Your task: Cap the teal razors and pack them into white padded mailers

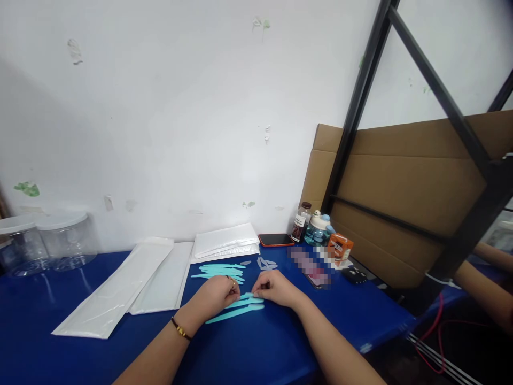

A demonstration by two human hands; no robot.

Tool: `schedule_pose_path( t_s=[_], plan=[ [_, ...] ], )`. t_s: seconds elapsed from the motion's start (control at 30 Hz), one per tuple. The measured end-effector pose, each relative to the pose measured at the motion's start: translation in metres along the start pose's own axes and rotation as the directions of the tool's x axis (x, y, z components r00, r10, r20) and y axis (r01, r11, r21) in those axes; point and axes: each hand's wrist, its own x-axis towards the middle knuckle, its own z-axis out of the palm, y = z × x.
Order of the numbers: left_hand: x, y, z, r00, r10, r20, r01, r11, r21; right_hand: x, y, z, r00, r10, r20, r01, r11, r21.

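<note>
My left hand (218, 295) and my right hand (276, 287) rest close together on the blue table (60, 353), fingers curled and pinching at a small bunch of teal plastic sticks (236, 311) lying between them. A ring shows on my left hand and a thin bracelet on that wrist. Another loose pile of teal sticks (221, 271) lies just beyond my left hand. A few small clear plastic pieces (266, 263) lie beyond my right hand.
Long white plastic bags (120, 289) lie at left, a stack of white envelopes (226, 241) at the back. Two clear lidded jars (66, 240) stand far left. A phone (276, 240), bottles (301, 222) and an orange box (339, 249) sit by a cardboard sheet (401, 187) and black frame. Another person's arm (483, 291) is at right.
</note>
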Motion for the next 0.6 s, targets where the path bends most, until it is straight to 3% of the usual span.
schedule_pose_path(
  t_s=[0.07,0.13,0.2,0.37,0.5,0.6],
  plan=[
    [-0.001,-0.007,-0.003,0.998,-0.044,-0.051,0.045,0.999,0.011,-0.001,0.008,-0.008,0.993,0.040,-0.114,-0.047,0.997,-0.061],
    [-0.003,-0.018,-0.008,0.984,-0.102,-0.145,0.112,0.992,0.062,-0.001,0.019,-0.017,0.953,0.090,-0.288,-0.137,0.980,-0.146],
    [-0.006,-0.027,-0.013,0.966,-0.150,-0.210,0.177,0.977,0.117,-0.001,0.029,-0.023,0.922,0.110,-0.371,-0.197,0.959,-0.203],
    [-0.008,-0.036,-0.016,0.967,-0.182,-0.180,0.215,0.958,0.187,0.003,0.036,-0.019,0.960,0.090,-0.266,-0.174,0.934,-0.311],
    [-0.007,-0.032,-0.016,0.979,-0.142,-0.144,0.170,0.965,0.202,0.006,0.028,-0.013,0.966,0.111,-0.232,-0.194,0.906,-0.375],
    [-0.006,-0.029,-0.016,0.989,-0.087,-0.117,0.109,0.973,0.204,0.004,0.021,-0.010,0.981,0.055,-0.186,-0.118,0.929,-0.350]
  ],
)
